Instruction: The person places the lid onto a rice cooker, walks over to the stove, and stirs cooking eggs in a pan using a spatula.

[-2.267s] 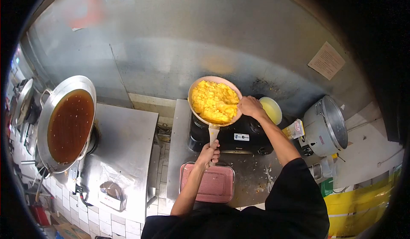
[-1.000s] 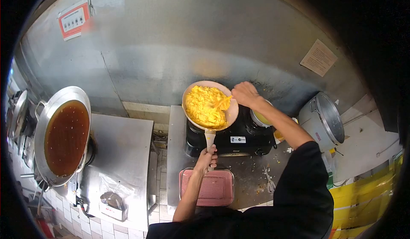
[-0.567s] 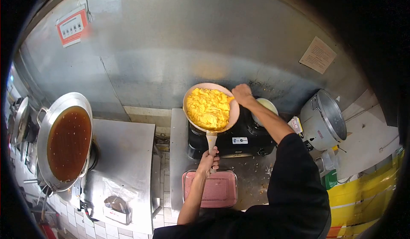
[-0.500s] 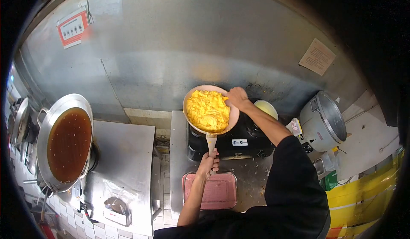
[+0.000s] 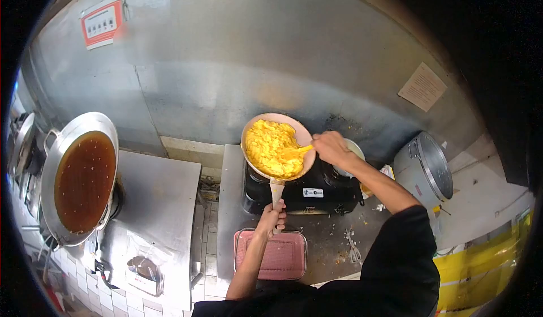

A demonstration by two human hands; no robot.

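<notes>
A light-coloured frying pan point(image 5: 304, 133) holds a thick layer of scrambled egg point(image 5: 268, 145) over the left burner of a black gas stove point(image 5: 294, 200). Wrapped round the pan's handle point(image 5: 276, 187) is my left hand point(image 5: 272, 218). At the pan's right rim, my right hand point(image 5: 332, 148) is closed on the handle of a yellow spatula point(image 5: 304, 149), whose head lies in the egg. Behind my right wrist a pale bowl point(image 5: 355, 149) sits partly hidden on the stove's right side.
A wide wok of brown liquid point(image 5: 86, 181) stands at the left beside a steel table point(image 5: 153, 184). Near the counter's front are a pink basket point(image 5: 288, 255) and metal tongs point(image 5: 353, 247). A large metal pot point(image 5: 418, 167) is at the right; a metal wall rises behind.
My right hand has moved a little right and toward me from the pan's far rim, and the yellow spatula now shows in the egg. My left hand still grips the handle.
</notes>
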